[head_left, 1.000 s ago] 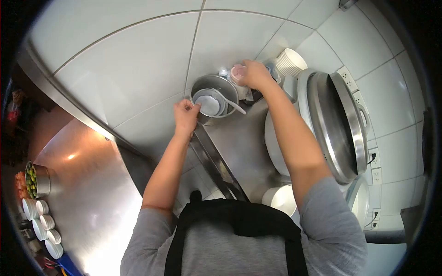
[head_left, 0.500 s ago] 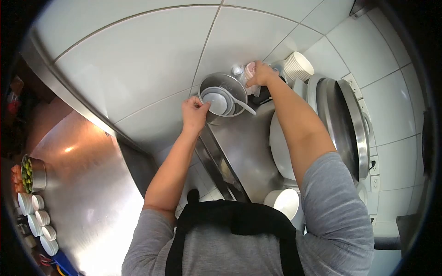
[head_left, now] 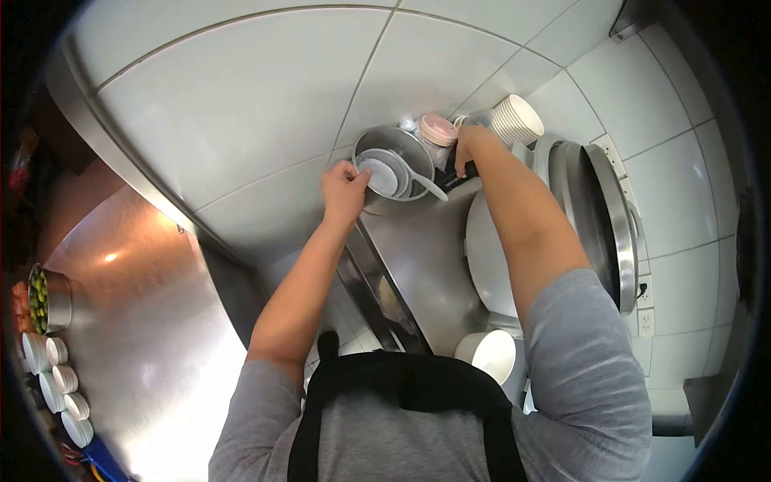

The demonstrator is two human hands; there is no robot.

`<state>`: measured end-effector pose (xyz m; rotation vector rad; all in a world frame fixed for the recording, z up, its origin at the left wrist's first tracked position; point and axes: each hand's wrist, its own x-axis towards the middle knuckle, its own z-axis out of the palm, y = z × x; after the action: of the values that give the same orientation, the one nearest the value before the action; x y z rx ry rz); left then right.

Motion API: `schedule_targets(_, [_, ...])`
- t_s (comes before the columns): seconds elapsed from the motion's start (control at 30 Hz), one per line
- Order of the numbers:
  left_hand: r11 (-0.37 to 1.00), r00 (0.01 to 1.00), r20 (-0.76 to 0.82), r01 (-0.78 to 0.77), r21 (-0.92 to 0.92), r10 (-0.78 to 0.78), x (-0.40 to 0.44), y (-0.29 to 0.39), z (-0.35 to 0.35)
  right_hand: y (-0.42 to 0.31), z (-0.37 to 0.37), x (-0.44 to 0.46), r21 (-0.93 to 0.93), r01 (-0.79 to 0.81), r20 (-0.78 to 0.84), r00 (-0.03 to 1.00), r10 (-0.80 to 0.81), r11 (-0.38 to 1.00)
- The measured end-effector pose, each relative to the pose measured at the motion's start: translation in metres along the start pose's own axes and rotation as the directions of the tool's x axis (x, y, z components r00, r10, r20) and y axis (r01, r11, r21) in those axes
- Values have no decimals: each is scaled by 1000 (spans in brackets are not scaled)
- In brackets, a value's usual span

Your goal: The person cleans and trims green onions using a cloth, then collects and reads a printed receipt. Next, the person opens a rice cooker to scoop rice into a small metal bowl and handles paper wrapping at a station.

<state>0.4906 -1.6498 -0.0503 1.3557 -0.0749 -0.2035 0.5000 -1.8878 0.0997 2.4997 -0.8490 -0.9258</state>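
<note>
My left hand [head_left: 347, 191] is closed, thumb and fingers pinching the rim of a small whitish bowl [head_left: 381, 176]. The bowl sits in the mouth of a round steel pot [head_left: 411, 143], nested with another greyish one. A white handle [head_left: 430, 187] sticks out over the pot's edge on the right. To the right of the pot stands a jar with a pink lid [head_left: 438, 128]. Just beside this jar hangs my right hand [head_left: 474, 147], its fingers pointing down towards a black object [head_left: 459, 174]. Nothing shows in those fingers, though some are hidden.
A stack of white cups [head_left: 517, 119] leans by the wall. At right stands a big round vessel with a steel lid [head_left: 614, 225]. A white container [head_left: 491, 356] sits near my body. Bowl stacks [head_left: 50, 390] and a steel tub of green pieces [head_left: 56, 301] line the left counter.
My right hand has let go of the pink-lidded jar and moved slightly right and down, so the jar now shows. My left hand stays at the bowl's rim.
</note>
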Motion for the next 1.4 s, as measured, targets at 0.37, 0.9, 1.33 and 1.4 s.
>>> schedule_targets(0.37, [996,995,-40,92,-14,-92,7,-12,28,3,10,6,-262,89,23,996,-86,961])
schedule_targets(0.9, [-151,706,708,-701,697,-5,51,58,81,-25,12,-79,-174,430,-466,756,-459,886])
schedule_targets(1.33, [-123,651,758,-756,643,-34,74,67,89,10,18,-142,108,495,-687,664,-295,862])
schedule_targets(1.4, [-198,618,785,-776,599,-45,80,60,92,21,5,-157,38,435,-654,691,-307,900])
